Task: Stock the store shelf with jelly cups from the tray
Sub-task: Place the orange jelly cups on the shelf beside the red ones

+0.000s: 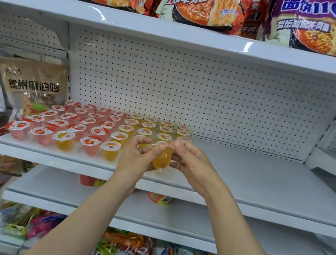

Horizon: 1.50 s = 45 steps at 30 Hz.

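Both hands meet over the front of the white middle shelf, around one orange jelly cup. My left hand pinches the cup from the left, and my right hand grips it from the right. The cup hangs tilted just above the shelf board. To the left stand several rows of jelly cups with printed lids, red ones at the left and orange ones toward the middle. No tray shows in this view.
Noodle packs fill the upper shelf. A brown snack bag stands left of the cups. The perforated back panel closes the rear. A lower shelf holds a few cups, with snack bags beneath.
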Each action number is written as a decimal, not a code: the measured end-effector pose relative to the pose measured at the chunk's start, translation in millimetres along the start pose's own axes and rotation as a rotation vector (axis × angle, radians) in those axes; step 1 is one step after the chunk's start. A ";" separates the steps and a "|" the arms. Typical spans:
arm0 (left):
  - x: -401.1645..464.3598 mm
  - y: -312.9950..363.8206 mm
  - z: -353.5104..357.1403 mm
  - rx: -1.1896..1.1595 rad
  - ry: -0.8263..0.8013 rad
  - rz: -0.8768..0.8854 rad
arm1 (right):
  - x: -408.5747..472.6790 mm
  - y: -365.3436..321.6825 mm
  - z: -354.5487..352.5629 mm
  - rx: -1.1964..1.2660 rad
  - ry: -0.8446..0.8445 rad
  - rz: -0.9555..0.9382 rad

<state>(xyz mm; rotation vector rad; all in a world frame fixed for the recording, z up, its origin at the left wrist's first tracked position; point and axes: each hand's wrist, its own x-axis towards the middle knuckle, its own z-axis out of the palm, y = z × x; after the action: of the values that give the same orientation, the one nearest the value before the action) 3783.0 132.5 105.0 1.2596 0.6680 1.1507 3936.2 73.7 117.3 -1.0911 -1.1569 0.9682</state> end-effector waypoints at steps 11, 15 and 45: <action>21.9 -22.9 11.8 0.541 -0.043 0.241 | 2.3 -1.5 -30.2 -0.017 0.126 0.003; 27.0 -50.0 -11.1 1.133 -0.083 0.390 | 12.3 20.4 -34.6 -0.338 0.380 -0.008; 33.8 -41.5 -41.1 1.160 -0.040 0.478 | 29.7 24.6 -9.5 -1.024 0.539 -0.063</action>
<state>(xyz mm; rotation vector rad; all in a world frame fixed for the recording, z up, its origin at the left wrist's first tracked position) 3769.7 182.9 62.1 2.5135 1.1029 1.1060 3949.4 106.3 98.7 -1.9472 -1.2096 -0.0746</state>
